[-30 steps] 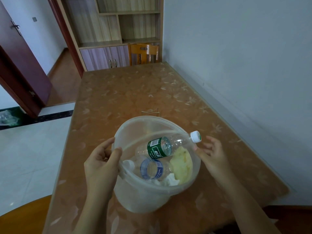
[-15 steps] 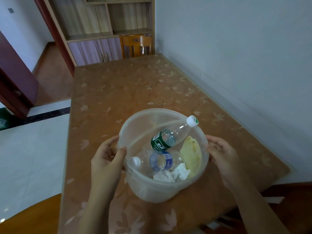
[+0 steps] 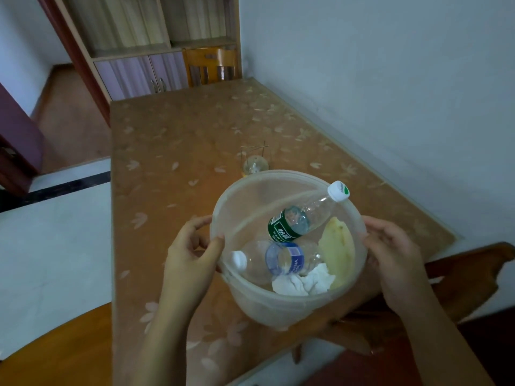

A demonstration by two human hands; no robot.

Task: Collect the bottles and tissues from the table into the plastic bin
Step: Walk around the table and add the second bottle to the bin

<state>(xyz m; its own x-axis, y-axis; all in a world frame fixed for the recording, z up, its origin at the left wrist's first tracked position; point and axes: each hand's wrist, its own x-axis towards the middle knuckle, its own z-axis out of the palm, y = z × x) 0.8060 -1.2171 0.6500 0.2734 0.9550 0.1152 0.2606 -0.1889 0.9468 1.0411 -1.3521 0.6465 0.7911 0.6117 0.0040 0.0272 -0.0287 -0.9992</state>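
Both hands are gripping a translucent plastic bin [image 3: 287,307] at its rim over a brown, leaf-patterned table [image 3: 172,140]. The left hand [image 3: 192,254] is clamping the bin's left edge, thumb hooked over the lip and fingers curled against the outer wall; the right hand [image 3: 390,257] is pressing its fingers flat against the right wall, where half a second ago it was only reaching the rim and a second ago it was hanging apart from it. The bin is sitting closer to the table's near edge than before, and a small glass object with a wire frame [image 3: 255,162], earlier mostly hidden behind the bin, is now showing on the table just beyond it. Between the two hands, inside the bin, a green-labelled bottle [image 3: 301,221] is leaning with its white cap resting on the far right rim, a blue-labelled bottle [image 3: 278,261] is lying on its side below it, crumpled white tissues [image 3: 301,282] are lying at the near wall, and a pale yellow scrap [image 3: 337,252] is leaning against the right side. A wooden chair [image 3: 468,277] is standing beside the right forearm.
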